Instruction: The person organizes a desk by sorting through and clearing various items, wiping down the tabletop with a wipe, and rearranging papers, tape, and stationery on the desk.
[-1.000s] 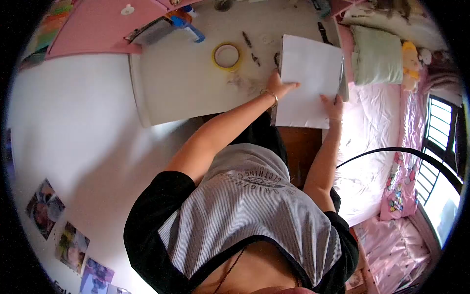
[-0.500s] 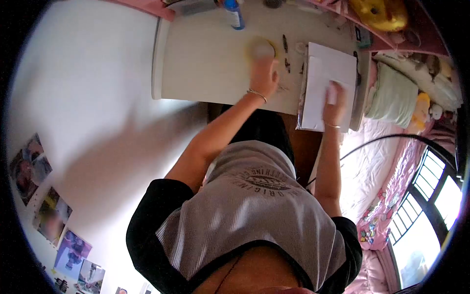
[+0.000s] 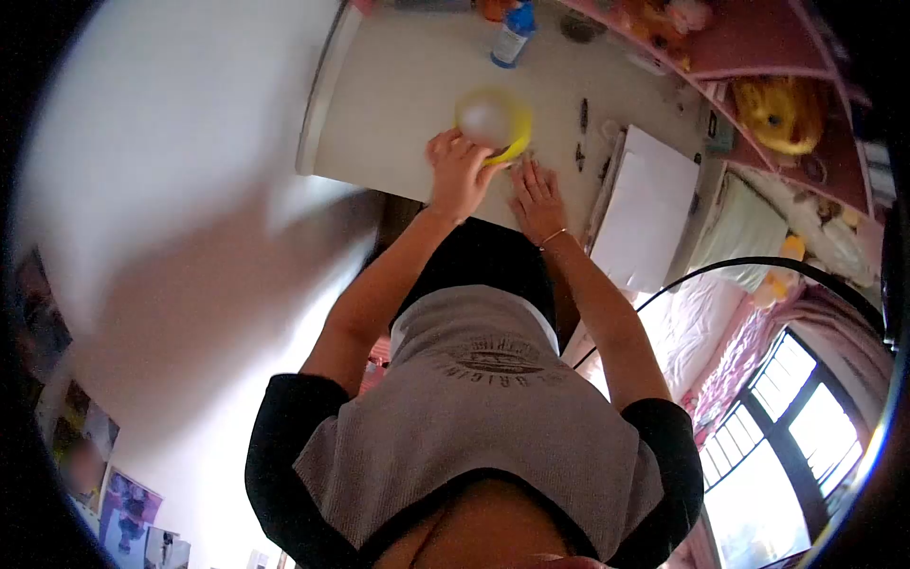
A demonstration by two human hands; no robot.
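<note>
My left hand (image 3: 460,175) grips the near rim of a yellow ring-shaped roll of tape (image 3: 517,142), held over the pale desk (image 3: 389,114). Motion blurs the roll, and its middle looks whitish. My right hand (image 3: 538,201) rests at the desk's near edge with fingers stretched forward. Its fingertips are close to the roll; whether they touch something small there I cannot tell. To the right lies a stack of white paper (image 3: 649,204). Two dark slim items, a pen-like one (image 3: 584,115) and a shorter one (image 3: 579,157), lie between the roll and the paper.
A blue bottle (image 3: 512,38) with a white label stands at the back of the desk. Pink shelves (image 3: 758,47) hold a yellow toy (image 3: 782,114) at the upper right. Beyond the paper are a green pillow (image 3: 744,228) and a bed. A dark cable (image 3: 720,270) arcs across the right side.
My right hand has left the paper and moved left to the desk edge beside the roll. My left hand still holds the roll, now tilted differently. The whole view has turned somewhat.
</note>
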